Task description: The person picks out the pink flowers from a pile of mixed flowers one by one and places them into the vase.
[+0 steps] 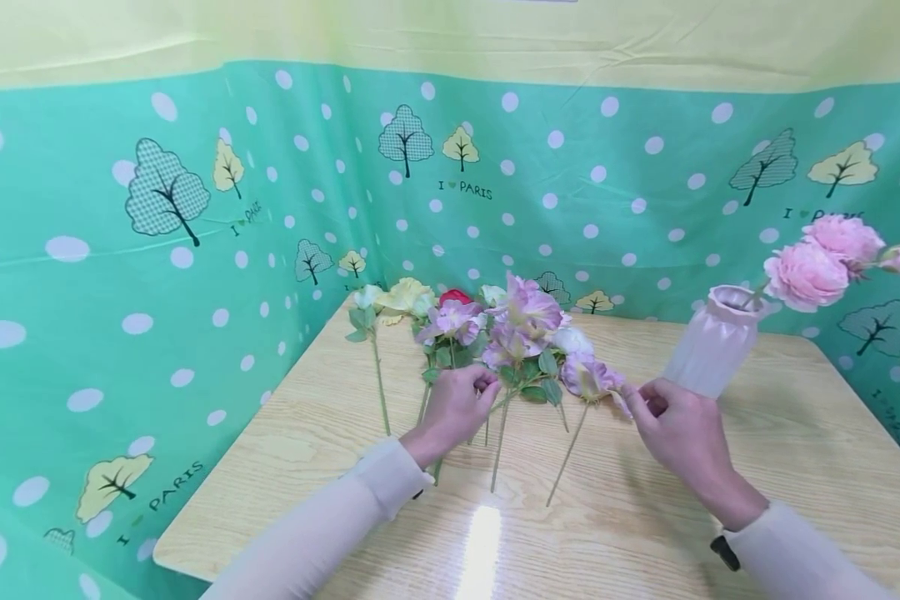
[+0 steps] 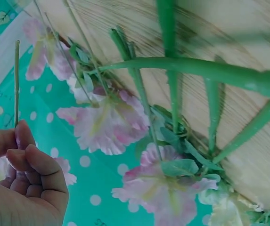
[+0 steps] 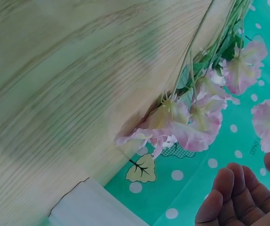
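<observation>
My left hand (image 1: 457, 404) is over the middle of the table, its thumb and fingers pinching a thin green stem (image 2: 17, 84). The stem belongs to a pale purple artificial flower (image 3: 269, 125), partly hidden behind the hand in the left wrist view. My right hand (image 1: 682, 425) hovers beside the petals of another purple flower (image 1: 588, 377) at the pile's right edge. In the right wrist view its fingers are loosely bent, with thumb and fingers apart and nothing between them. Just beyond the right hand stands a pleated white vase (image 1: 716, 342) holding a pink peony stem (image 1: 810, 275).
Several loose flowers lie along the back of the wooden table (image 1: 307, 467), among them a yellow one (image 1: 407, 296) and a red rose (image 1: 456, 297). Their stems point toward the front. A green dotted curtain (image 1: 495, 217) hangs behind and on the left.
</observation>
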The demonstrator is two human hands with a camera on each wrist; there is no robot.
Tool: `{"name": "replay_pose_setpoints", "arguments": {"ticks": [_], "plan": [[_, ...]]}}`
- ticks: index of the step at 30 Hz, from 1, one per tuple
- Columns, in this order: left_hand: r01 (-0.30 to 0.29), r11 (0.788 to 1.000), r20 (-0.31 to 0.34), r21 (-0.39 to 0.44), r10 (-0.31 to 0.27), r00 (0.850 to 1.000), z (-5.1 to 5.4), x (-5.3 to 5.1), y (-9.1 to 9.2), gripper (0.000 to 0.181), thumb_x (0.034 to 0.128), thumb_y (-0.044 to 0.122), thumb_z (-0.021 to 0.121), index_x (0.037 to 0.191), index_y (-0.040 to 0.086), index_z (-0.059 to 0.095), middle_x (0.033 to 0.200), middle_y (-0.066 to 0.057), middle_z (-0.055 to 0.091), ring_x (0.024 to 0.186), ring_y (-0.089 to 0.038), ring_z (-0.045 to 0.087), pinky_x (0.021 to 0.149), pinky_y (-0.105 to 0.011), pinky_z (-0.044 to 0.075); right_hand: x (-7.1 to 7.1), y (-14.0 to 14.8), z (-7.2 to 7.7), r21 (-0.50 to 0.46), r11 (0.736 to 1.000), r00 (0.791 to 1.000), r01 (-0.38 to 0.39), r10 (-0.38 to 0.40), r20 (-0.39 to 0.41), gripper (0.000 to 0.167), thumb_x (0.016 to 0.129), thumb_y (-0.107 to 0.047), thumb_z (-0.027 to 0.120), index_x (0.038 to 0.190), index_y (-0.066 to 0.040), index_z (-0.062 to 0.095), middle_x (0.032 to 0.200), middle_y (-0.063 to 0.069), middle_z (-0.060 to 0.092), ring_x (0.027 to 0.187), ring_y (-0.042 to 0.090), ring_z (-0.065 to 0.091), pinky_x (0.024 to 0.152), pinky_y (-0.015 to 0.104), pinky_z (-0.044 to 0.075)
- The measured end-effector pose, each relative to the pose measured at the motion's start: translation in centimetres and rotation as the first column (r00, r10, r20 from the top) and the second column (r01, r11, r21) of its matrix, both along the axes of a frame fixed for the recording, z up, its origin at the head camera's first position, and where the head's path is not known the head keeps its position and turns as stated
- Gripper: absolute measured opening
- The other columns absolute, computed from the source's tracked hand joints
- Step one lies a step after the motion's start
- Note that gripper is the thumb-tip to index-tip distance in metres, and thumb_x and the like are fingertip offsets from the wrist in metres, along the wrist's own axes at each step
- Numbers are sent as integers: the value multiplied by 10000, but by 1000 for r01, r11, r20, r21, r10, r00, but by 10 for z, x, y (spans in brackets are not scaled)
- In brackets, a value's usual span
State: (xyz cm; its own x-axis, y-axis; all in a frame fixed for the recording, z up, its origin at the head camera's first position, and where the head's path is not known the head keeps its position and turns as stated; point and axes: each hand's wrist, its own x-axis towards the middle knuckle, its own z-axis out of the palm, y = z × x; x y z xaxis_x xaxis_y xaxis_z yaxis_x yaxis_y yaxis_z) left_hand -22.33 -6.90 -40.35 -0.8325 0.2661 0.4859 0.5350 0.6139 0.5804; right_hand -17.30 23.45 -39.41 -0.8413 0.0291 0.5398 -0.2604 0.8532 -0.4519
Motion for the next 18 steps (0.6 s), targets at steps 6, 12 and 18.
{"name": "replay_pose_setpoints", "arguments": {"ticks": [6,12,18], "plan": [[35,999,-36,22,-35,999,2,2,7,52,922,52,746,875,71,737,757,-3,717,582,-21,577,543,-171,488,0,-5,0,-7,1000,1000,-14,14,-19,229,946,-233,744,826,-37,744,609,-13,635,487,90,516,456,259,426],[64,998,-32,28,-63,997,6,6,15,43,931,64,743,889,55,743,764,-7,720,601,-20,581,561,-161,487,1,-12,1,-24,999,999,-38,38,-8,217,957,-224,733,853,-35,757,624,-3,651,485,86,525,438,248,438],[80,996,-44,31,-79,996,11,10,24,43,932,69,741,889,68,744,765,-10,722,585,-28,552,551,-164,472,0,-19,1,-45,997,998,-61,61,-4,211,961,-225,731,877,-34,762,659,19,686,505,86,555,457,246,463]]}}
